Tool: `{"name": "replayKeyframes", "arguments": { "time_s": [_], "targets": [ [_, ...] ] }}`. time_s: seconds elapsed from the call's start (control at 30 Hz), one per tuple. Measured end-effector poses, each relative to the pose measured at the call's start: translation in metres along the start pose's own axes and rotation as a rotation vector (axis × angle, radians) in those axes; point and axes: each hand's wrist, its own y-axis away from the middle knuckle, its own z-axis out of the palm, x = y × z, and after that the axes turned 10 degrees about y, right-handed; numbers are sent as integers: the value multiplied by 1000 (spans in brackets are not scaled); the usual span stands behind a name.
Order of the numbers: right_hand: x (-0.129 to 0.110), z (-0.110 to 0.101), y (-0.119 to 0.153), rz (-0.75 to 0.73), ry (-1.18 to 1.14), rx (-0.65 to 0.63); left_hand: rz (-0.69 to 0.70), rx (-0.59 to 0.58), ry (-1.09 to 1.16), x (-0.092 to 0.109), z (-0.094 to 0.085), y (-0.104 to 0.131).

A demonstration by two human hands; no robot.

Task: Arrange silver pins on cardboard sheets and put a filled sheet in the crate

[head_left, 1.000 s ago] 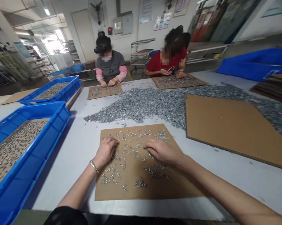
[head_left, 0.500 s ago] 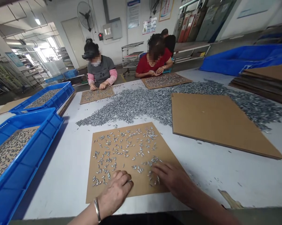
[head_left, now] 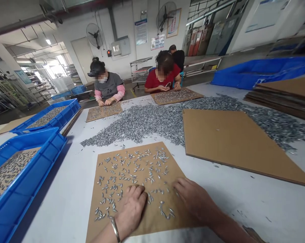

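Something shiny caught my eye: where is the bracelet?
Low left of centre in the head view, the bracelet circles the wrist of the left hand, over the nearest cardboard sheet.

a fan [head_left: 95, 35] hangs left of a grey box [head_left: 124, 46] on the far wall [head_left: 127, 22]; a wheeled rack [head_left: 141, 70] stands below, farther right.

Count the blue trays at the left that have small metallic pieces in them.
2: the nearer blue tray, cut off by the left picture edge, and the farther blue tray, just beyond it. Any stacked underneath could be hidden.
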Motion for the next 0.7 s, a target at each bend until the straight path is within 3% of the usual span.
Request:
{"name": "replayKeyframes", "arguments": {
  "time_s": [0.07, 0.17, 0.27, 0.33, 0.47, 0.57, 0.7],
  "targets": [
    [14, -3, -10, 30, 3, 30, -20, 63, -4, -3, 0, -4],
    [36, -5, -49, 35, -21, 33, -10, 108, 40, -7, -4, -6],
    [50, -7, -95, 52, 9, -49, -18, 142, 80, -10, -11, -1],
    [53, -7, -110, 44, 46, -107, -35, 182, 88, -16, -17, 11],
    [57, -6, -93, -39, 25, -202, -120, 301, 93, -44, -34, 51],
    [67, -7, -76, 35, -3, -157, -186, 375, 77, -68, -47, 80],
    [80, -7, -87, 130, -6, -108, -246, 434, 37, -86, -58, 97]
  ]
}}
